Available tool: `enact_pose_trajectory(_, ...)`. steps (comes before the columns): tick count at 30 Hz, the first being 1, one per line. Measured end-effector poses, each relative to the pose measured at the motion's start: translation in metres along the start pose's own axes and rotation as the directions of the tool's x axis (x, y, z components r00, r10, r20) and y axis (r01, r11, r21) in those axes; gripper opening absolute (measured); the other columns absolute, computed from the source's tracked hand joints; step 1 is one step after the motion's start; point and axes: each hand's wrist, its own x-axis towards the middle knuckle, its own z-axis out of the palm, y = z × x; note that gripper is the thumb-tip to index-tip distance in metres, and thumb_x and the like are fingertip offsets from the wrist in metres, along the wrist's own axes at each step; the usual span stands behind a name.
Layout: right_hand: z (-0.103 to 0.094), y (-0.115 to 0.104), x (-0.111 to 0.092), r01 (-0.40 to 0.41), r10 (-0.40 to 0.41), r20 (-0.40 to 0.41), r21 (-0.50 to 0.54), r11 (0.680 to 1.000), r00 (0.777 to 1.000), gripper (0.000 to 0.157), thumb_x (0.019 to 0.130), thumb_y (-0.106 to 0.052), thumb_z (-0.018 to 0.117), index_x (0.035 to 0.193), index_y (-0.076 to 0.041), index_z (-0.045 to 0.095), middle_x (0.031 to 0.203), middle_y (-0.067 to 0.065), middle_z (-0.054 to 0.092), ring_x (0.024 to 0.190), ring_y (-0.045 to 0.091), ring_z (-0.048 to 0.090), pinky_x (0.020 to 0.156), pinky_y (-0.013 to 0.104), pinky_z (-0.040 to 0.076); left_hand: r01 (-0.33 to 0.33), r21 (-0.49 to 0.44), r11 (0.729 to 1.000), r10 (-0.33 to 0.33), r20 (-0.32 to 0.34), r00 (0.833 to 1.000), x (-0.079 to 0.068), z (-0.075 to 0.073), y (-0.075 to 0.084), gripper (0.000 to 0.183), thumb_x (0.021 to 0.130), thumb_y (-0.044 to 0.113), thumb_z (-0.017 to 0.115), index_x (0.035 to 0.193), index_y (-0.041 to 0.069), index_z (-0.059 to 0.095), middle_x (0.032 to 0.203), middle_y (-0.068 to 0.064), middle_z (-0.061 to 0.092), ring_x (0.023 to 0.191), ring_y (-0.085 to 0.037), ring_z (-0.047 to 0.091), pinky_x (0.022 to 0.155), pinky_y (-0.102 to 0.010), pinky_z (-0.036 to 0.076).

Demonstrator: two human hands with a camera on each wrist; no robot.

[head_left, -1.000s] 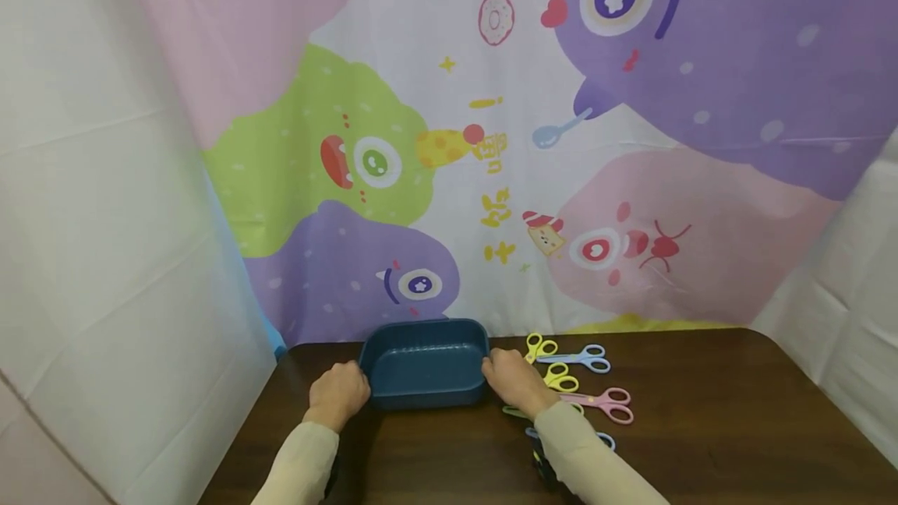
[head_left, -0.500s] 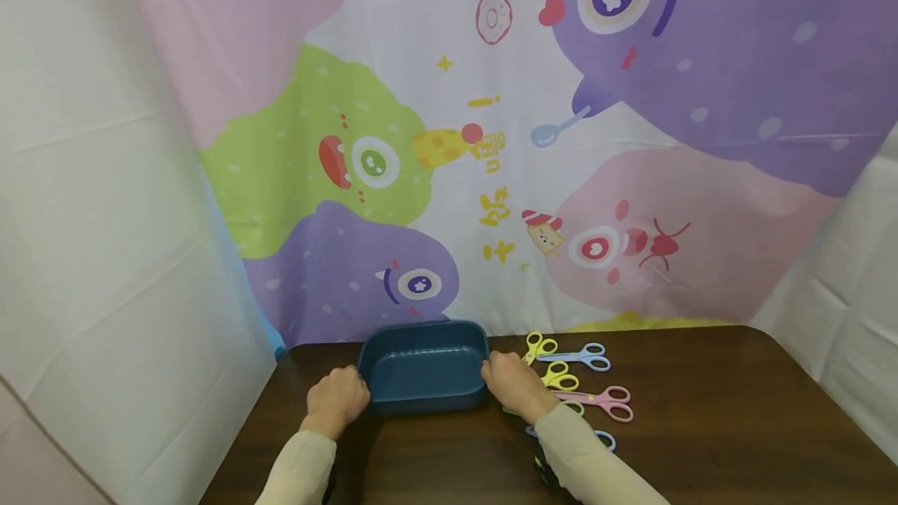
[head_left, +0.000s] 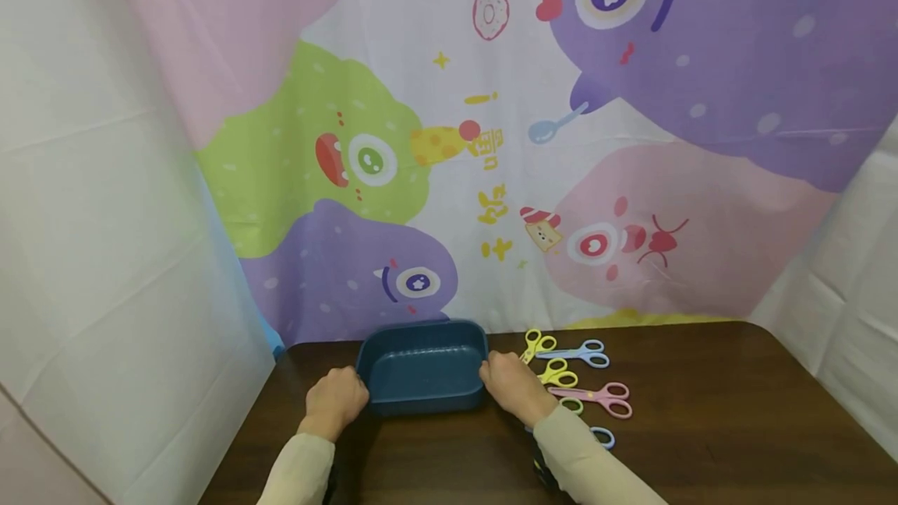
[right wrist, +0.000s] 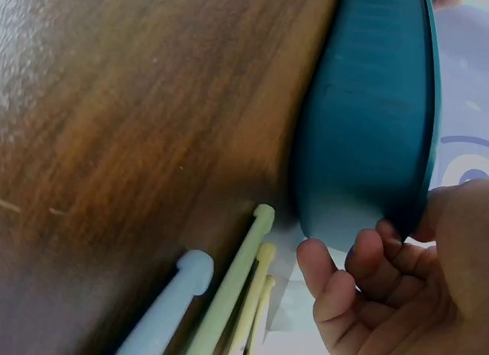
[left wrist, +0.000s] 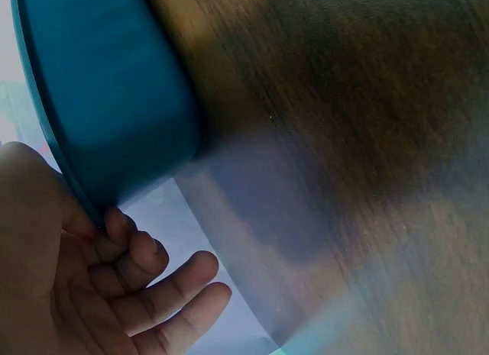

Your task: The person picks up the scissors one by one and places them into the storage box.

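Note:
A dark teal rectangular basin (head_left: 424,404) with rounded corners stands at the back of the table, nothing visible in it. My left hand (head_left: 337,397) pinches its left rim, thumb on top and curled fingers below; the left wrist view shows the lower fingers of this hand (left wrist: 122,286) loosely bent. On the opposite side my right hand (head_left: 515,384) pinches the right rim, as the hand (right wrist: 397,282) in the right wrist view shows too. Beside the right hand lie pink scissors (head_left: 596,396), light blue scissors (head_left: 582,353) and yellow scissors (head_left: 557,372).
More scissors, among them green-handled scissors (head_left: 571,405) and blue-handled scissors (head_left: 603,436), lie partly under the right forearm. Behind the brown wooden table (head_left: 730,411) hangs a cartoon-printed cloth (head_left: 491,287), close to the basin. White cloth (head_left: 119,240) hangs at both sides.
The head view has tilted slightly. Both hands keep their hold on the basin's rims, and the basin and scissors show no clear movement on the table.

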Motion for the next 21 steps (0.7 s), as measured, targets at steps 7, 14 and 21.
enact_pose_trajectory(7,-0.0048,-0.0029,-0.0009,-0.021,0.020,0.029,0.006,1.000,0.999,0.030,0.100,-0.008,0.056,0.070,-0.006,0.057,0.058,0.001,0.046,0.050,0.013,0.045,0.050,0.032,0.041,-0.004,-0.011,1.000,0.004,0.005,1.000,-0.0020,-0.0021,0.0018,0.023,0.091,0.010,0.050,0.085,-0.002,0.070,0.090,-0.021,0.071,0.067,-0.028,0.062,0.064,-0.055,0.056)
enact_pose_trajectory(14,-0.0052,-0.0039,-0.0019,-0.033,0.033,0.048,0.000,0.999,0.998,0.029,0.100,-0.009,0.055,0.072,-0.005,0.059,0.059,0.001,0.047,0.052,0.014,0.046,0.052,0.033,0.043,-0.011,-0.023,1.000,0.011,0.005,1.000,-0.0057,-0.0030,0.0021,0.022,0.090,0.009,0.049,0.082,-0.001,0.068,0.086,-0.019,0.070,0.066,-0.026,0.060,0.064,-0.053,0.055)
enact_pose_trajectory(21,-0.0085,-0.0063,-0.0045,-0.012,0.012,0.044,0.006,1.000,0.999,0.029,0.099,-0.007,0.056,0.070,-0.006,0.058,0.059,0.001,0.047,0.052,0.014,0.046,0.052,0.033,0.043,-0.010,-0.031,0.999,0.010,0.007,1.000,-0.0084,-0.0025,0.0024,0.023,0.089,0.010,0.050,0.078,0.001,0.067,0.085,-0.018,0.070,0.065,-0.026,0.060,0.065,-0.053,0.055)
